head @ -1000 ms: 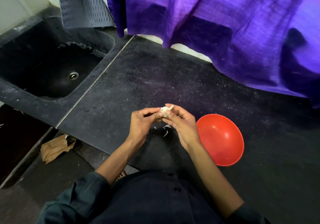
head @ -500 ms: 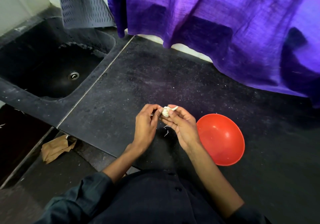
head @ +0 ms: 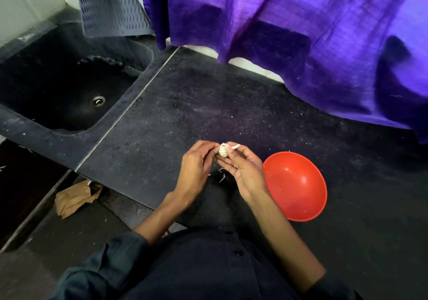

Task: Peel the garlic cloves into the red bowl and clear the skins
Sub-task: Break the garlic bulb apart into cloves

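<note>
Both hands meet over the desk (head: 208, 105), and the grip is on 1 small piece of garlic (head: 223, 150): the right hand (head: 245, 171) pinches it at the fingertips, and the left hand (head: 194, 168) has its fingers curled in against the garlic's left side, seemingly picking at the skin. A pale strip of skin (head: 235, 146) curls out past the right fingers. The garlic looks off-white and ribbed, part of it hidden by fingers, so whether it is 1 clove or a small cluster cannot be told. Below the hands, a few thin skin flakes (head: 222, 178) lie on the dark desk. The red bowl (head: 295, 186) sits just beside the right wrist and appears to hold no peeled cloves, only specks. Judging by that, peeling is at an early stage, and clearing the skins is not yet begun
</note>
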Tool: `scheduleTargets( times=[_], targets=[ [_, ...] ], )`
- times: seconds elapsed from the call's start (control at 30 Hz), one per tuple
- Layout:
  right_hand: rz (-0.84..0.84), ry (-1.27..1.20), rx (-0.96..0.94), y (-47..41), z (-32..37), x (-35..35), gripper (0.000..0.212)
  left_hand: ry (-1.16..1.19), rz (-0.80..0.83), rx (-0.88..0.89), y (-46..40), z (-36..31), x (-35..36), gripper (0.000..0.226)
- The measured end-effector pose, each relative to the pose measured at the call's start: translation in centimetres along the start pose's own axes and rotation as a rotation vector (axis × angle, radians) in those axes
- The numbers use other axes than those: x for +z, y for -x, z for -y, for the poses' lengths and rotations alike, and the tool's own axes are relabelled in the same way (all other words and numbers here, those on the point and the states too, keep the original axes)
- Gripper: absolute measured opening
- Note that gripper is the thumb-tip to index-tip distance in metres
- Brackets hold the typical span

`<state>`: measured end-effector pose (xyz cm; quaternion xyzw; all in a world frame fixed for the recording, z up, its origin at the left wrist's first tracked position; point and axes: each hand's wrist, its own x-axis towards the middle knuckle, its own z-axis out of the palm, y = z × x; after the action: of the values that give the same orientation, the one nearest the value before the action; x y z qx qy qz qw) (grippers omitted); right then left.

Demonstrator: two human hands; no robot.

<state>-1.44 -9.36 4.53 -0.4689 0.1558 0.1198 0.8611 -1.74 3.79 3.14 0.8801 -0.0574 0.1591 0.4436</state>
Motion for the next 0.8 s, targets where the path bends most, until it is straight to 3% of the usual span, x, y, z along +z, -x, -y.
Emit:
scheduleTargets(
  times=[0.2,0.43,0.57,0.8],
  targets=[
    [0.03,0.017,-0.003,0.0,-0.1,0.0,0.013,-0.065,-0.011,0.034,0.0,0.0,-0.2,0.013],
    [0.078,0.092,-0.031,0.2,-0.3,-0.4,0.017,0.1,-0.028,-0.22,0.0,1.0,-0.3,0.012],
    [0.059,0.201,-0.07,0.1,-0.4,-0.4,0.021,0.399,0.04,-0.421,0.0,0.6,-0.9,0.011],
    [0.082,0.27,-0.083,0.0,-0.5,-0.8,0.029,0.503,0.027,-0.501,0.0,0.6,-1.0,0.009]
  ],
)
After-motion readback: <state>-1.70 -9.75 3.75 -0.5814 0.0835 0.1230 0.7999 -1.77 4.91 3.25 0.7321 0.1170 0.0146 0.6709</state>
